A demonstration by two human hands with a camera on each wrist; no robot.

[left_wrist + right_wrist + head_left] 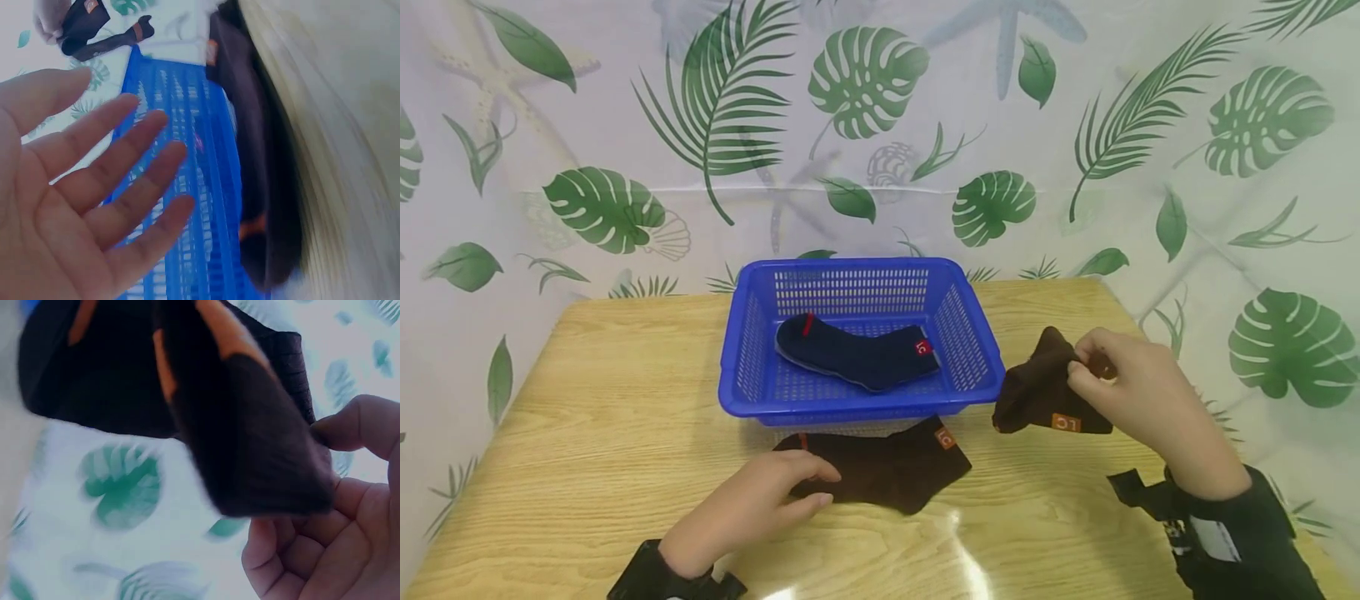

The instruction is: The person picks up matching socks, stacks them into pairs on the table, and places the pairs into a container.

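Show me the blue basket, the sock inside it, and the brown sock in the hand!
blue basket [857, 410], head view, front rim.
navy sock [857, 357], head view, middle of foot.
brown sock [1037, 392], head view, its body, held by right hand [1138, 400].

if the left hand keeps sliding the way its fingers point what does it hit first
Probably the flat dark brown sock on the wooden table; the left hand has its fingers already at the sock's near edge. The blue plastic basket lies beyond.

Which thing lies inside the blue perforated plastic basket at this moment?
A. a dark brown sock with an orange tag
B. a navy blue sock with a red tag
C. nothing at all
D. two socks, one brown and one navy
B: the head view shows only the navy blue sock with a red tag in the blue perforated plastic basket; one dark brown sock lies on the wooden table, the other is held by the right hand.
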